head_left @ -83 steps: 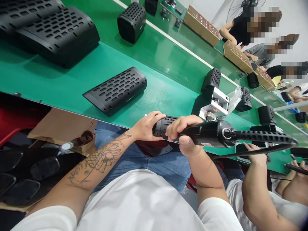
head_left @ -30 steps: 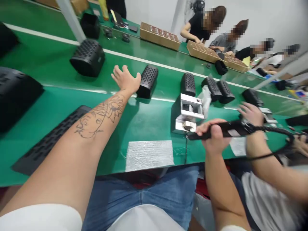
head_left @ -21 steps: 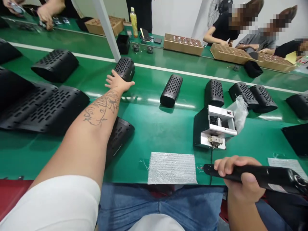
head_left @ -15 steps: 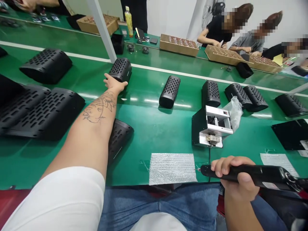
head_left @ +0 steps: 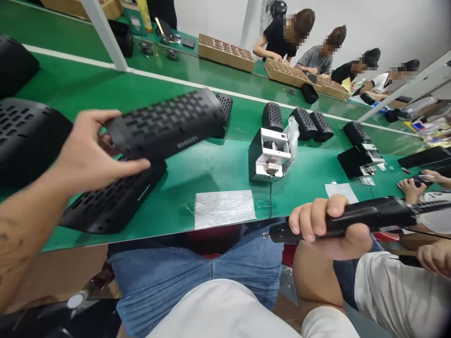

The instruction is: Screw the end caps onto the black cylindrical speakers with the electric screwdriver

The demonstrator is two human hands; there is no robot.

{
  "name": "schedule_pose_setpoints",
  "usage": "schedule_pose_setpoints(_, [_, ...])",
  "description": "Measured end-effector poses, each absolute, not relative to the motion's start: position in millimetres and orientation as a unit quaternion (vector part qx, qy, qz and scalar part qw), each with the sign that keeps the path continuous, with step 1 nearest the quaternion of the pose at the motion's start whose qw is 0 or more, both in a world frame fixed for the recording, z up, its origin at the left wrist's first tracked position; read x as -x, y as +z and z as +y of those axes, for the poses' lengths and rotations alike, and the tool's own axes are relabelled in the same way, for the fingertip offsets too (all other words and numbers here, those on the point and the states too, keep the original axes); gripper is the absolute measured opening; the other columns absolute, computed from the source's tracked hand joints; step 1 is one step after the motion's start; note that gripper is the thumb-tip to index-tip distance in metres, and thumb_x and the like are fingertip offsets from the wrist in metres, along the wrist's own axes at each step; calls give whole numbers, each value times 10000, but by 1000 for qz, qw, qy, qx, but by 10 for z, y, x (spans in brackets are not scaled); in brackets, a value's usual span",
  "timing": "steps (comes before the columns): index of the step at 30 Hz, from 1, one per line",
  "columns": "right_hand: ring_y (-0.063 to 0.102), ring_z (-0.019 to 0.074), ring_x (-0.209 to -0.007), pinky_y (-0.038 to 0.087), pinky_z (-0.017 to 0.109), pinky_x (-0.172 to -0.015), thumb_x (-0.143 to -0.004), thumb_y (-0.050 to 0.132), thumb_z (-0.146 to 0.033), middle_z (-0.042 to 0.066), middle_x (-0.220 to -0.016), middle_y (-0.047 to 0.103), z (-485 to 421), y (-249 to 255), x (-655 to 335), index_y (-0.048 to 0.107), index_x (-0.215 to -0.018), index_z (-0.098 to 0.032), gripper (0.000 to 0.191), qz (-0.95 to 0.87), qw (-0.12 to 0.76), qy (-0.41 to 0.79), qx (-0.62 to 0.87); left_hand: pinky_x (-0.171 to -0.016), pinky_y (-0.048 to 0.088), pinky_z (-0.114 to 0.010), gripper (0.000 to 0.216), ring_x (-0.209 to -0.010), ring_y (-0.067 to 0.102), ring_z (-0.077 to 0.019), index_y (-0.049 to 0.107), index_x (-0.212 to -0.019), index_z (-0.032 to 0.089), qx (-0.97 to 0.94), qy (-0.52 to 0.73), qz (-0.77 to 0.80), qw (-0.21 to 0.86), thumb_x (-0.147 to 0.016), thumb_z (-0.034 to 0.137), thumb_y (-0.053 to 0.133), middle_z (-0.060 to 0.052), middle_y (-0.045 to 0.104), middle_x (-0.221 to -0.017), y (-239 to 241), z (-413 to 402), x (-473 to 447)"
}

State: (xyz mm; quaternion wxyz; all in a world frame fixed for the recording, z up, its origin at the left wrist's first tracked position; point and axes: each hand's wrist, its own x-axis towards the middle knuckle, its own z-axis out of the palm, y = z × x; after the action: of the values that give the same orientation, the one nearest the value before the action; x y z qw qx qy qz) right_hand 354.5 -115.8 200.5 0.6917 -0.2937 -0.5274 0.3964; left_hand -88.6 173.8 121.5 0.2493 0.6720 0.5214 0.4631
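My left hand (head_left: 86,157) grips one end of a black perforated speaker housing (head_left: 171,122), lifted above the table and lying almost sideways, with pale lettering along its lower edge. Under it, another slotted black housing (head_left: 112,206) rests on the green table, partly covered by my hand. My right hand (head_left: 327,227) is wrapped round a black electric screwdriver (head_left: 373,213), its bit pointing left over my lap. A silvery bubble-wrap sheet (head_left: 225,210) lies at the table's front edge between my hands.
A screw feeder (head_left: 269,157) with a plastic bag stands behind the sheet. Several black housings (head_left: 303,123) sit along the green bench (head_left: 197,164). A grey post (head_left: 105,37) rises at the left. Co-workers sit across the bench; another person's hands (head_left: 412,190) show at right.
My left hand has picked up the speaker housing from the far strip and brought it nearer. The view has swung right. The screwdriver stays in my right hand, now beyond the table's front edge.
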Motion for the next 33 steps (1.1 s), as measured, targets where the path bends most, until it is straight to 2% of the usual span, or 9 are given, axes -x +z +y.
schedule_pose_setpoints(2, [385,128,-283,436,317,-361,-1023,757,-685,-118,-521,460,-1314,2111,-3621,767,-1031,-359,327,-550,662,416,293,-1136,635,-797,1460,-1337,792,-414,584,-1658,505,-755,431,426,249,-323,683,1148,26,681,-1517,1054,1146,775])
schedule_pose_setpoints(4, [360,135,-280,424,339,-353,-999,785,-704,-115,-506,461,-1425,2178,-3676,793,-1066,-388,323,-564,651,410,300,-1136,712,-716,1295,-1372,791,-413,543,-1695,555,-791,413,365,267,-533,556,1115,-9,651,-1584,845,678,566])
schedule_pose_setpoints(7, [383,132,-315,467,358,-398,-1024,782,-685,-93,-547,521,-1457,2198,-3675,837,-1130,-392,317,-570,666,372,306,-1152,755,-600,1105,-1460,762,-399,517,-1737,483,-815,372,313,316,-756,418,1021,-83,627,-1604,525,281,242])
schedule_pose_setpoints(9, [449,143,-356,503,363,-438,-1053,764,-641,-68,-590,572,-1396,2161,-3631,854,-1133,-363,303,-566,685,337,311,-1166,751,-578,1044,-1486,743,-396,507,-1747,422,-823,346,297,339,-821,378,987,-113,619,-1598,357,179,106])
schedule_pose_setpoints(14, [581,160,-424,563,339,-475,-1022,838,-488,-39,-636,672,-1128,1929,-3545,865,-1122,-295,218,-575,719,258,292,-1313,638,-608,1005,-1583,653,-413,432,-1794,337,-832,291,299,366,-918,368,923,-169,517,-1722,185,139,36])
schedule_pose_setpoints(17, [606,149,-445,581,317,-489,-1017,868,-465,-49,-653,686,-991,1775,-3531,851,-1121,-285,209,-574,728,240,287,-1372,572,-629,1039,-1622,603,-434,388,-1815,315,-839,280,299,357,-927,367,924,-187,475,-1763,178,126,46])
schedule_pose_setpoints(23, [589,134,-430,563,293,-468,-1012,850,-445,-64,-639,662,-790,1596,-3513,833,-1100,-289,180,-578,724,247,283,-1377,566,-613,1033,-1663,559,-428,364,-1840,336,-842,296,292,342,-952,359,891,-167,465,-1771,170,79,29])
schedule_pose_setpoints(28, [606,129,-426,597,274,-475,-961,827,-310,-58,-632,664,-685,1508,-3515,807,-1041,-241,108,-577,721,273,269,-1373,561,-620,1051,-1664,556,-445,371,-1844,320,-848,295,288,332,-945,382,913,-186,478,-1775,188,76,38])
schedule_pose_setpoints(33, [585,127,-401,604,274,-478,-958,827,-309,-60,-602,648,-669,1486,-3517,760,-980,-250,93,-588,708,284,271,-1373,557,-615,1077,-1665,561,-457,391,-1847,315,-854,292,288,319,-922,412,934,-189,516,-1767,201,93,52])
